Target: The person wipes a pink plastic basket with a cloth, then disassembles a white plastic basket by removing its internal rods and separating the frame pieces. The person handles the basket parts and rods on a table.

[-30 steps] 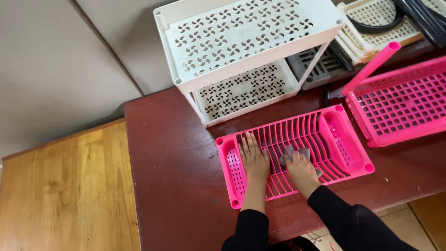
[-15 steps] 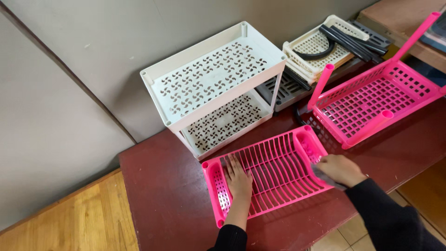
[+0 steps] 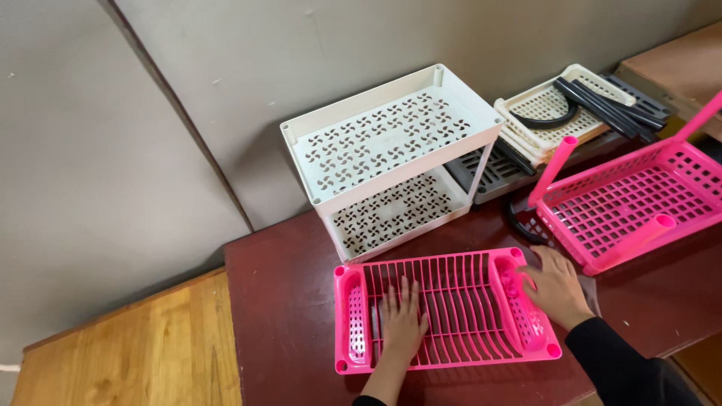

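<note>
Left hand [image 3: 402, 322] flat, open on pink rack [image 3: 444, 310]; right hand [image 3: 555, 289] open at its end, perhaps over cloth; white shelf [image 3: 391, 162] behind

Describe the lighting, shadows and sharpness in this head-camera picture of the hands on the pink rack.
Head view: soft, even light; the maroon table shows a dull sheen, no harsh glare. Faint shadow under the pink rack. Left hand and right hand are slightly soft; wall lines lean, suggesting wide-angle distortion.

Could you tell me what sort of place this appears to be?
Probably a home or small workroom: a dark red table against a plain wall, bearing a pink dish rack, a white two-tier shelf and stacked plastic trays.
</note>
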